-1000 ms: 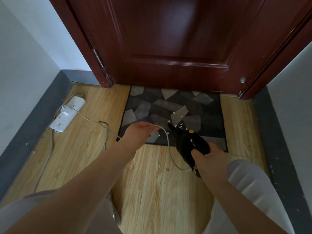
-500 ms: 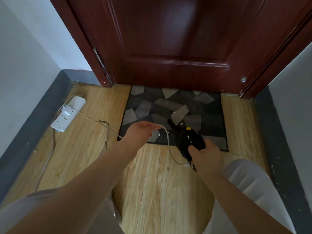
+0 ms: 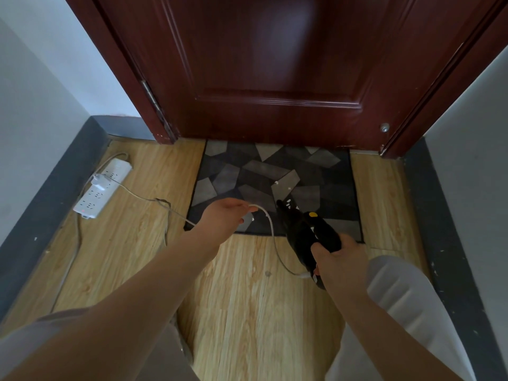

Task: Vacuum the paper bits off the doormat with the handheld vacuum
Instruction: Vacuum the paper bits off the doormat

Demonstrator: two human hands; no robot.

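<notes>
Head view, left to right. Power strip (image 3: 102,187) lies on the wood floor (image 3: 247,312) by the left baseboard, white plug seated in it; that's my feed for the vacuum. White cord (image 3: 270,229) runs from there across the floor, up through my left hand (image 3: 224,220), then loops down to the back end of the handheld vacuum (image 3: 308,235). Left hand has fingers curled on the cord, lifting it over the near-left corner of the doormat (image 3: 338,185). My reason: keep the slack off the mat so it doesn't drag the scraps or foul the nozzle.

Right hand (image 3: 339,261) is wrapped around the vacuum's handle, at the mat's near edge. Nozzle is pointed forward and down at the mat, tip just short of the paper bits (image 3: 288,202). Those are small white flecks near the mat's centre, a couple further back on a lighter grey patch. Can't tell whether the nozzle touches the pile.

Yellow button on top of the vacuum sits ahead of my grip. Can't tell if it's pressed.

Writing: none readable. No brand visible on vacuum, strip or mat.
</notes>
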